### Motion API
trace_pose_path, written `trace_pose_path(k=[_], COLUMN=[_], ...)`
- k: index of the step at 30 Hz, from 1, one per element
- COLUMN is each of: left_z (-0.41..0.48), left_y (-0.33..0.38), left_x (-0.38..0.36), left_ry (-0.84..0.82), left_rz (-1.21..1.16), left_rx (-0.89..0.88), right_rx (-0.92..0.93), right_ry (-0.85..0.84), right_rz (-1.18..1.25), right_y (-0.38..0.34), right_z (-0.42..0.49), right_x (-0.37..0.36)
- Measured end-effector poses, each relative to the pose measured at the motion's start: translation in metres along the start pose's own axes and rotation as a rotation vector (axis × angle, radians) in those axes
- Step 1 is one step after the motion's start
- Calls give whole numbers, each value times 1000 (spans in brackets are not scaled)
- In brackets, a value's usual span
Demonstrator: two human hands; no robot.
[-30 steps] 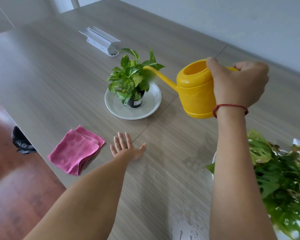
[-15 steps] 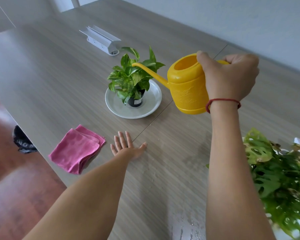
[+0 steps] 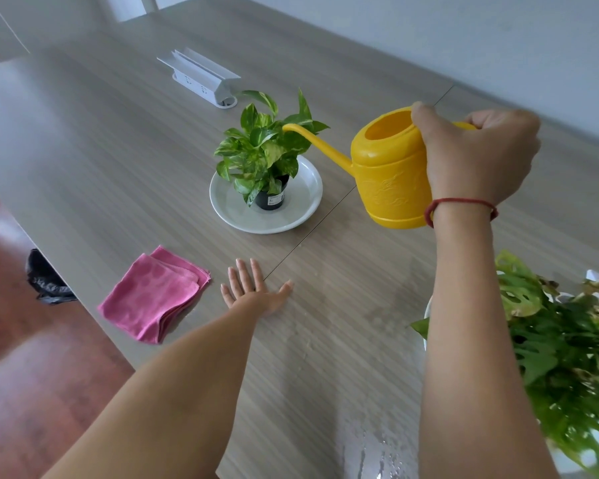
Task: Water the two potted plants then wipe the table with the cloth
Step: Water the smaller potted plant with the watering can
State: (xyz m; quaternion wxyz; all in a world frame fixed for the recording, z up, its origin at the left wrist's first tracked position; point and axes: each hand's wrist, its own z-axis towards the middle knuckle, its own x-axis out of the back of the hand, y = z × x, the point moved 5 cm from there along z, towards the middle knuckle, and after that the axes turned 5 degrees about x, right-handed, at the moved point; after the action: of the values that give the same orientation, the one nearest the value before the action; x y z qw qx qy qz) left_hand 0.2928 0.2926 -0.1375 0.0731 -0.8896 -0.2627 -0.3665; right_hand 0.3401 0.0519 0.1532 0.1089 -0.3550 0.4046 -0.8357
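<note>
Right hand [image 3: 474, 157] is clenched round the handle of the yellow watering can [image 3: 389, 178], spout tip sitting over the small potted plant [image 3: 263, 157] out past the fingers so water lands in the pot. Can't tell if it's pouring yet. Left hand [image 3: 253, 292] lies flat and empty on the table [image 3: 118, 140], probably bracing, pink cloth [image 3: 156, 293] just beside it for later.
</note>
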Motion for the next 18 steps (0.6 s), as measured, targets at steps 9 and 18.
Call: trace_pose_path(k=[9, 18], left_z=[-1, -2], left_y=[0, 0], left_x=[0, 1], left_ry=[0, -5], left_rz=[1, 3], left_rx=[-7, -1], right_rx=[-11, -20], right_ry=[9, -25], right_rz=[51, 29], right_y=[-6, -2], right_z=[0, 0], right_x=[-6, -3])
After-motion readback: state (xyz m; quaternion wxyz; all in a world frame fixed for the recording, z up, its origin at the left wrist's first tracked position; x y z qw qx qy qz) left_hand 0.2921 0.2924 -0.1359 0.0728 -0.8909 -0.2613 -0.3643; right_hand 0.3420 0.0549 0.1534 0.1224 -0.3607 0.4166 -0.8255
